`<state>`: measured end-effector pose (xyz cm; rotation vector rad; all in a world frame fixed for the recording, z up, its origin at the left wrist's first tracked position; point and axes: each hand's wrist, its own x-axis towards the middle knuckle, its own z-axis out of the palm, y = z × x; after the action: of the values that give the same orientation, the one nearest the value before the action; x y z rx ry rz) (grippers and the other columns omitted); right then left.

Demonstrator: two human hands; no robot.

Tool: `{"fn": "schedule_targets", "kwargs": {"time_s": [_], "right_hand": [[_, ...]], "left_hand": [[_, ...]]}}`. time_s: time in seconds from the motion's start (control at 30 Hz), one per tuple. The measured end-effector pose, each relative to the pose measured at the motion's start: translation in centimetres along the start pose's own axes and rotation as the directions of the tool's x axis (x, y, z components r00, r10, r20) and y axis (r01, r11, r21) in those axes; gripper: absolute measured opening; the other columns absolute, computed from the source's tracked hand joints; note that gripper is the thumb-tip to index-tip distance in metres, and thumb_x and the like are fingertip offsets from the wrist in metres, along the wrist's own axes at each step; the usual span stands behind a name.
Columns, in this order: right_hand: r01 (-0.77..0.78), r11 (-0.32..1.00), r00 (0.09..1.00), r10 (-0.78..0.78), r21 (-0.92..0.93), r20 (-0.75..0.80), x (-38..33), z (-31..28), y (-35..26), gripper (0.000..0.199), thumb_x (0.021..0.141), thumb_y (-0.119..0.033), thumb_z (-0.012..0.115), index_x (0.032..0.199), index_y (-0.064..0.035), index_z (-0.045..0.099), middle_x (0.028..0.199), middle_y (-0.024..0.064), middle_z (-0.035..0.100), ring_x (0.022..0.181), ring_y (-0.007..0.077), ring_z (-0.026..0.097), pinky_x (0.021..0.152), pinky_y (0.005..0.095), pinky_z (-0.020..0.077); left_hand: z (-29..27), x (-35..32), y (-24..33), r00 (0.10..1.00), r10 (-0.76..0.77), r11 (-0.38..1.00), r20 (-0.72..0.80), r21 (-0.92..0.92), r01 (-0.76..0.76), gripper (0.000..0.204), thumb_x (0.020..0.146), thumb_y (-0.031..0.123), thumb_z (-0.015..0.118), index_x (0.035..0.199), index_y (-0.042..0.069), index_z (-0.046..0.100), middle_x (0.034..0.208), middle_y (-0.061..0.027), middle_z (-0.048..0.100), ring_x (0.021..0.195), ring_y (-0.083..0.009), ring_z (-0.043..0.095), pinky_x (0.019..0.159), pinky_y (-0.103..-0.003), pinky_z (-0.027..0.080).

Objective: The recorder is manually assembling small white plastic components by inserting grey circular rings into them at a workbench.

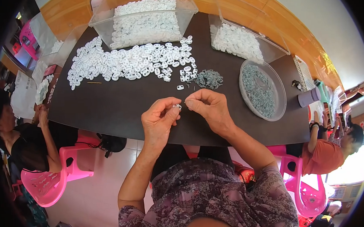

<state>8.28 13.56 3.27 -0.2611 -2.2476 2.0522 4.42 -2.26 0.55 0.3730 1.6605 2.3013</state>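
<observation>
Above the near part of the dark table, my left hand [160, 119] pinches a small white plastic piece [178, 107] between thumb and fingertips. Close beside it, my right hand [209, 110] is closed in a pinch; whatever its fingertips hold is too small to make out. Just beyond the hands lies a loose pile of small grey screws [209, 79]. One white two-holed piece [180, 87] sits apart in front of it. A broad heap of white oval pieces with two holes [135, 60] spreads across the far left of the table.
A clear bin [146, 30] full of white pieces stands at the back, another clear box [235, 38] at back right. A round tub [281, 105] of grey screws and a mauve cup [309, 97] are to the right. People sit at both sides.
</observation>
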Motion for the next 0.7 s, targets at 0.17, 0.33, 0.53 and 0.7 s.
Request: {"fn": "schedule_targets", "kwargs": {"time_s": [0.17, 0.33, 0.53, 0.7], "right_hand": [[0.031, 1.000, 0.999, -0.031, 0.000, -0.015, -0.7, 1.2, 0.2, 0.010, 0.084, -0.008, 0.064, 0.090, 0.0008, 0.064, 0.082, 0.0005, 0.063, 0.074, 0.0051, 0.055, 0.067, 0.0202, 0.0441], [0.076, 0.996, 0.997, -0.076, 0.045, -0.006, -1.0, 1.7, 0.6, 0.009, 0.085, -0.007, 0.062, 0.088, 0.0013, 0.063, 0.079, 0.0001, 0.062, 0.071, 0.0034, 0.054, 0.063, 0.0187, 0.0438], [0.076, 0.994, 0.997, -0.075, 0.079, -0.020, -1.2, 1.7, 1.0, 0.008, 0.085, -0.007, 0.063, 0.089, 0.0006, 0.063, 0.080, -0.0002, 0.062, 0.072, 0.0032, 0.054, 0.063, 0.0188, 0.0438], [0.056, 0.993, 0.998, -0.057, 0.108, 0.001, -1.6, 1.6, 0.3, 0.007, 0.086, -0.005, 0.062, 0.090, 0.0008, 0.063, 0.082, 0.0001, 0.061, 0.076, 0.0042, 0.054, 0.067, 0.0197, 0.0441]], "left_hand": [[0.3, -0.6, 0.1, 0.998, -0.041, 0.984, -0.047, -0.175, 0.032, 0.016, 0.084, 0.000, 0.063, 0.100, -0.001, 0.063, 0.084, -0.0034, 0.061, 0.067, -0.0063, 0.055, 0.055, -0.019, 0.045], [-0.2, -0.8, -0.4, 1.000, -0.010, 0.983, -0.018, -0.185, 0.007, 0.018, 0.084, 0.000, 0.062, 0.102, -0.002, 0.060, 0.084, -0.0044, 0.061, 0.066, -0.0067, 0.055, 0.056, -0.019, 0.045], [-0.1, -1.3, -0.1, 0.997, -0.046, 0.974, -0.061, -0.223, 0.032, 0.015, 0.086, 0.002, 0.061, 0.099, -0.003, 0.059, 0.083, -0.0044, 0.061, 0.066, -0.0073, 0.055, 0.056, -0.020, 0.045], [-0.1, -1.6, 0.3, 0.997, -0.074, 0.964, -0.013, -0.256, 0.068, 0.012, 0.087, 0.006, 0.060, 0.094, -0.003, 0.057, 0.078, -0.0074, 0.061, 0.062, -0.0110, 0.056, 0.053, -0.022, 0.045]]}}
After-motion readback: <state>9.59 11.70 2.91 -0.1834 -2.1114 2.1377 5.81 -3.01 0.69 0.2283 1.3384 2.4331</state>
